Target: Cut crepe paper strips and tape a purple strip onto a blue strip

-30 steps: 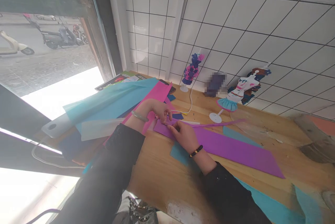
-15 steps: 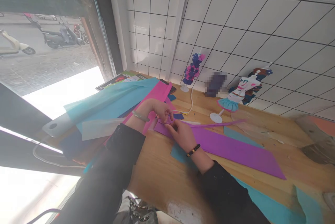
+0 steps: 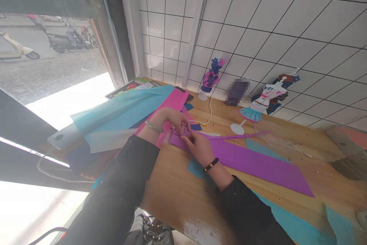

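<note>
A long folded sheet of purple crepe paper (image 3: 258, 163) lies across the table, with a narrow purple strip (image 3: 237, 136) along its far side. Over the sheet's left end, my right hand (image 3: 199, 145) is closed, thumb and forefinger pinching the purple paper. My left hand (image 3: 178, 119) bends down from the left, its fingertips drawn together on the same end and almost touching the right hand's. My fingers partly cover the exact spot they grip. Bright pink paper (image 3: 169, 103) lies under and behind my left wrist.
Light blue paper (image 3: 129, 103) is spread at the left over magazines (image 3: 134, 84). Two small dress forms, one in blue and pink (image 3: 211, 77) and one with a turquoise skirt (image 3: 250, 115), stand by the tiled wall. A white cable (image 3: 210, 109) runs between. More turquoise paper (image 3: 295, 220) lies near right.
Both hands stay at the purple paper's left end with almost no movement. The whole view has shifted very slightly.
</note>
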### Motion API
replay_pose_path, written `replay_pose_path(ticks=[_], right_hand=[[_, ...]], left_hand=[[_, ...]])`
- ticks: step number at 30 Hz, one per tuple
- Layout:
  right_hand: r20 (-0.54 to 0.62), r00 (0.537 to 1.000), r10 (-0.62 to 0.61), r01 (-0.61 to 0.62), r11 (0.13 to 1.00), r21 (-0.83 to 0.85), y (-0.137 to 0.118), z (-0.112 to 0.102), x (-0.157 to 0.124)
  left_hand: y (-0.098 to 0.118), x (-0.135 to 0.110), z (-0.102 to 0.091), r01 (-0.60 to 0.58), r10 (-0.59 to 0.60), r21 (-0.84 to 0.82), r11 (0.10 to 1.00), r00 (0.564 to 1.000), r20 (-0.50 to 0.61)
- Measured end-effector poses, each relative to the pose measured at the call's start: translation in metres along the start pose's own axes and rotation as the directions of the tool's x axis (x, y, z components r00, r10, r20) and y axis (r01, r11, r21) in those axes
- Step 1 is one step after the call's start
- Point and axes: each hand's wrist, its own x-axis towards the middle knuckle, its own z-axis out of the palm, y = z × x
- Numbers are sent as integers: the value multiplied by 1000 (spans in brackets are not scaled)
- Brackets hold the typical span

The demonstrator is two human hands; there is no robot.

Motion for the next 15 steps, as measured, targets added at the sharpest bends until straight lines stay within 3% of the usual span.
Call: replay_pose_path(ticks=[15], right_hand=[[-14, 1000, 23, -23, 999, -27, -4, 6, 2]], left_hand=[[-3, 3, 2, 10, -10, 16, 1000, 1000, -5]])
